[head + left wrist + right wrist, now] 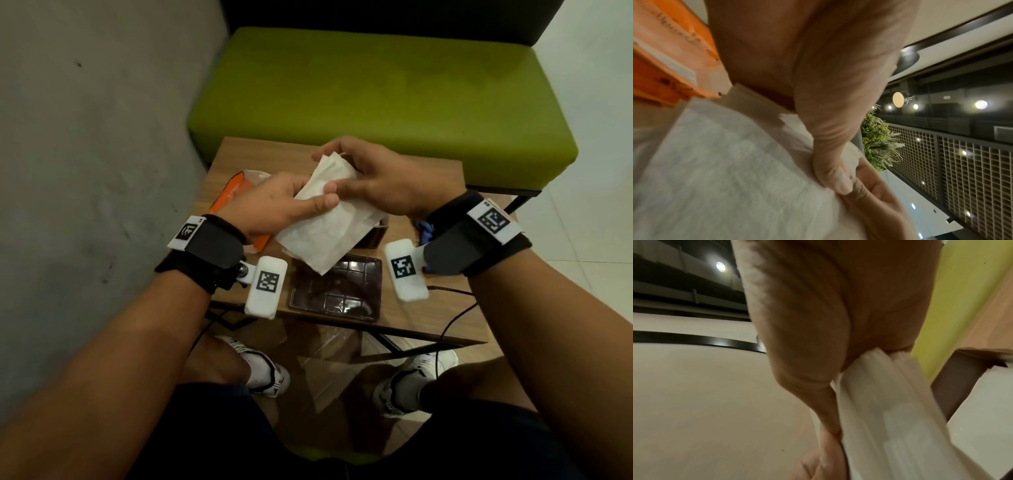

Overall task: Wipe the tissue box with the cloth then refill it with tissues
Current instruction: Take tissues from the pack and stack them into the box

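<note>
White tissues (327, 219) pinched between left hand (274, 202) and right hand (380, 181) fingers, above tissue box (371, 236)

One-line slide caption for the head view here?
Both hands, left hand and right hand, hold a tissue stack above a brown tissue box on the wooden table.

— What sort of place is this?
— A café or lounge, it seems — a green padded bench (376, 99) by a small wooden desk (424, 178), ceiling spotlights (981, 104), a metal grid partition (972, 170) with greenery (877, 146).
</note>
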Motion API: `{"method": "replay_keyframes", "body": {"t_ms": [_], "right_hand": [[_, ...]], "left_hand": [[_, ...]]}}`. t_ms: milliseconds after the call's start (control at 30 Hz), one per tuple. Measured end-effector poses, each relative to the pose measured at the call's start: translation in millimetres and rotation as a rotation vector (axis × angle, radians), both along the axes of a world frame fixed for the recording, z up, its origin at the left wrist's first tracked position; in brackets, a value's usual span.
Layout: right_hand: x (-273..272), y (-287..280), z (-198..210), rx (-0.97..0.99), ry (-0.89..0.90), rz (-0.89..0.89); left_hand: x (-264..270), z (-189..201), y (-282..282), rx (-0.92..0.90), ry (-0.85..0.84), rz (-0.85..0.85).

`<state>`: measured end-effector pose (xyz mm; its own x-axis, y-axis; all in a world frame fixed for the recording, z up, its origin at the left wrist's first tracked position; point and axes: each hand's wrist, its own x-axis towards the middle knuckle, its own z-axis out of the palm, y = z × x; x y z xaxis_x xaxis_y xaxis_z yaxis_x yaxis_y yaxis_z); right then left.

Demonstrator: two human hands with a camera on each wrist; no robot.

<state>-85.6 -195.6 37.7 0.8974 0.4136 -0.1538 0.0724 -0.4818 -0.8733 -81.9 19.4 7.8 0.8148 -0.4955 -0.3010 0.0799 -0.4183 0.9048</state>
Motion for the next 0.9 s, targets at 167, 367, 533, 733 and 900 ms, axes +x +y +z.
{"method": "replay_keyframes", "body": {"t_ms": [167,367,533,733,900], "right_hand": [[-4.9,2.6,-14.0,0.275,0.001,-0.412],[-17.1,40.4,-43.6,0.433,0.102,-0.625],[-8.4,39.8,-56.2,0.372,0.049,-0.868],[-15.7,42.3,-48.2,0.344,0.176,-0.788],[-18.4,38.1,-44.9,0.501,0.303,-0.779]], "left_hand": [[-5.8,-13.3,-8.4,-0.196,-0.051,0.255],[-13.3,-20.8,-37.2,-0.307,-0.106,0.484],[-19.6,-24.4,-43.7,-0.333,-0.001,0.574],[-22.0,-29.9,-45.7,-0.311,0.055,0.617],[-24.4,-29.4,-46.9,-0.388,0.12,0.669]]}}
